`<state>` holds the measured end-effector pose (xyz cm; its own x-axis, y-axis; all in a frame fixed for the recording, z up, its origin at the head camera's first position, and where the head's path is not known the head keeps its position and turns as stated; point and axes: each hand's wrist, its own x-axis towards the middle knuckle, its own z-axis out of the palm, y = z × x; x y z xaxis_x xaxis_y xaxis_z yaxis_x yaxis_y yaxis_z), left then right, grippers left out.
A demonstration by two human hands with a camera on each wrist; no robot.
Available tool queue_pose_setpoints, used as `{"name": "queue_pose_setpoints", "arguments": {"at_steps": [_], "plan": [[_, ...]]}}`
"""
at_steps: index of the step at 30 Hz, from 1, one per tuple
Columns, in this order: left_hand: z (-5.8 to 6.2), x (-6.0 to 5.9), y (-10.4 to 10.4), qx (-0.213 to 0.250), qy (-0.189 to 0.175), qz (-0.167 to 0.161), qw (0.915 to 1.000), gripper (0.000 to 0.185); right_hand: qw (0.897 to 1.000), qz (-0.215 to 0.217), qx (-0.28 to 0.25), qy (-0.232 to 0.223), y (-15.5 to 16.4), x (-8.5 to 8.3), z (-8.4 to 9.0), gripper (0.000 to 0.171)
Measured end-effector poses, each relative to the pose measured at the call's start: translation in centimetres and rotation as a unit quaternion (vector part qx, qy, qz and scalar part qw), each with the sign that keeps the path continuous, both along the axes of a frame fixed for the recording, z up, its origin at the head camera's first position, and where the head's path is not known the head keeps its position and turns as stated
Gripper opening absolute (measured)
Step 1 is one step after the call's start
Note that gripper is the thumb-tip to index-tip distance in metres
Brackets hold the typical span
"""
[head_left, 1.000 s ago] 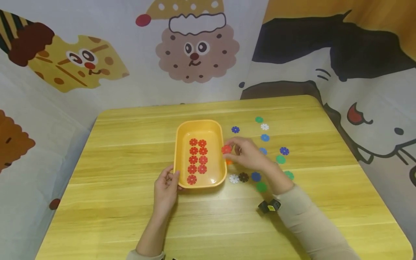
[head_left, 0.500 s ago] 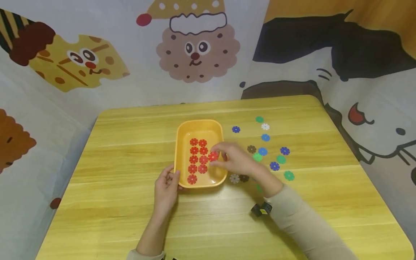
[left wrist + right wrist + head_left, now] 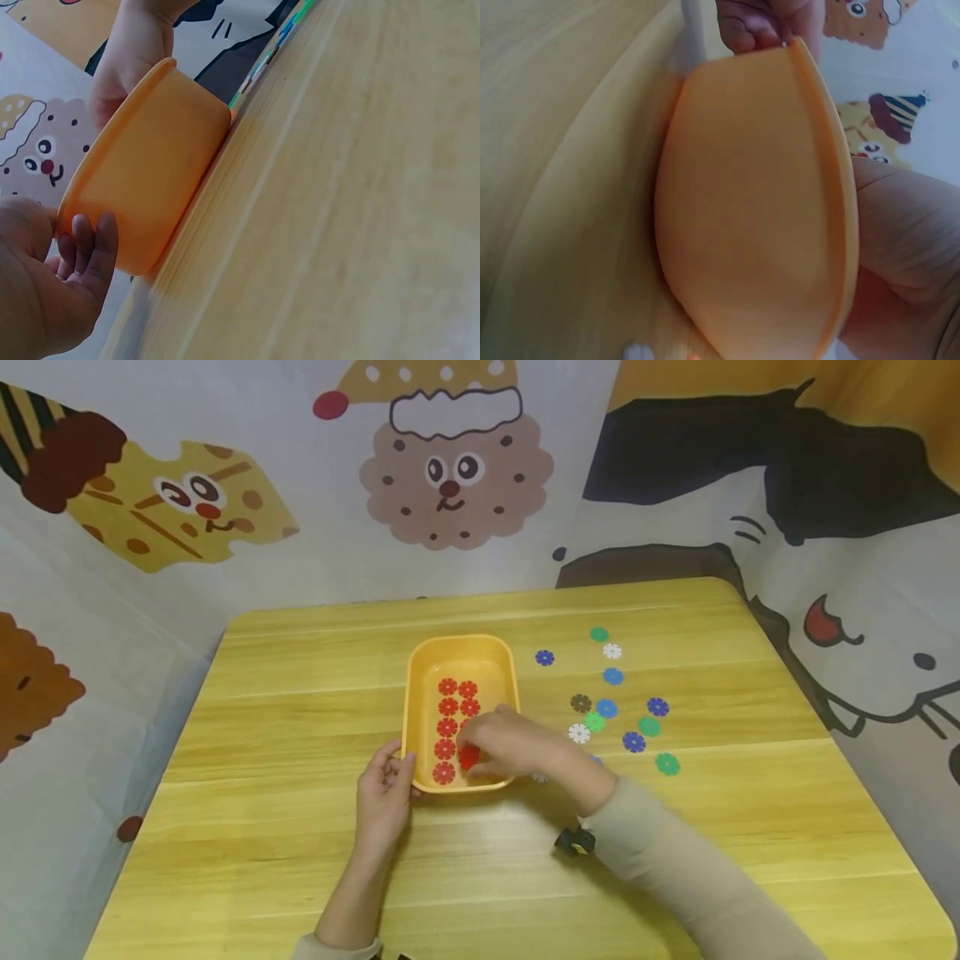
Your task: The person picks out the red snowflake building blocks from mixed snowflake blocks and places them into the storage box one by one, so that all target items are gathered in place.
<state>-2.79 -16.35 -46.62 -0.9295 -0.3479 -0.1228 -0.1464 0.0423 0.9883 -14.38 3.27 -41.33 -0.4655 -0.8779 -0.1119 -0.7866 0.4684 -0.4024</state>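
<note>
From the head view, a yellow tray (image 3: 420,668) sits on the wooden table (image 3: 300,693) with red flower discs (image 3: 447,707) lying in two columns inside it. The right hand (image 3: 510,743) reaches over the tray's right wall, its fingers pinching one more red disc (image 3: 468,757) low in the tray, at the near end of the right column. The left hand (image 3: 384,793) holds the tray's near left corner, thumb on the rim and fingers curled against the wall. Loose discs (image 3: 607,708) in blue, green, white and brown lie scattered on the table to the right of the tray.

The left wrist view shows the left hand (image 3: 45,292) with curled fingers (image 3: 101,247) against the tray's outer wall (image 3: 150,172).

The right wrist view shows the tray's outer wall (image 3: 742,202) filling the frame, with the right hand (image 3: 911,255) over its rim; the disc is hidden.
</note>
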Motion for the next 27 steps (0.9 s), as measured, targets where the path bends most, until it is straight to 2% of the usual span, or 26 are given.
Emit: {"name": "queue_pose_setpoints", "arguments": {"at_steps": [6, 11, 16, 18, 20, 22, 23, 25, 27], "plan": [[0.1, 0.1, 0.2, 0.003, -0.006, -0.005, 1.0, 0.037, 1.0, 0.003, 0.017, -0.012, -0.3, 0.5, -0.3, 0.034], [0.2, 0.0, 0.2, 0.001, -0.001, -0.006, 1.0, 0.036, 0.998, -0.027, -0.048, -0.025, 0.5, 0.1, -0.1, 0.04], [0.1, -0.1, 0.2, -0.011, -0.004, -0.008, 0.9999, 0.035, 0.99, -0.061, -0.129, -0.019, 1.9, -0.1, -0.3, 0.036], [0.1, -0.1, 0.1, -0.035, -0.005, -0.01, 0.9993, 0.035, 0.985, -0.084, -0.151, -0.009, 2.6, -0.1, -0.4, 0.036], [0.2, 0.1, -0.2, -0.085, 0.003, -0.013, 0.9963, 0.036, 0.979, -0.114, -0.17, 0.001, 3.2, -0.1, -0.6, 0.038], [0.5, 0.3, -0.6, -0.148, 0.019, -0.017, 0.9887, 0.037, 0.972, -0.143, -0.188, 0.013, 3.8, 0.0, -0.6, 0.04], [0.7, 0.4, -0.8, -0.19, 0.03, -0.018, 0.9811, 0.039, 0.968, -0.16, -0.195, 0.018, 4.2, 0.0, -0.6, 0.042], [1.1, 0.7, -1.4, -0.281, 0.048, -0.026, 0.9583, 0.045, 0.959, -0.195, -0.206, 0.026, 4.9, 0.0, -0.5, 0.047], [1.7, 1.1, -2.0, -0.362, 0.061, -0.039, 0.9292, 0.054, 0.949, -0.234, -0.208, 0.031, 5.7, 0.1, -0.4, 0.053]]}}
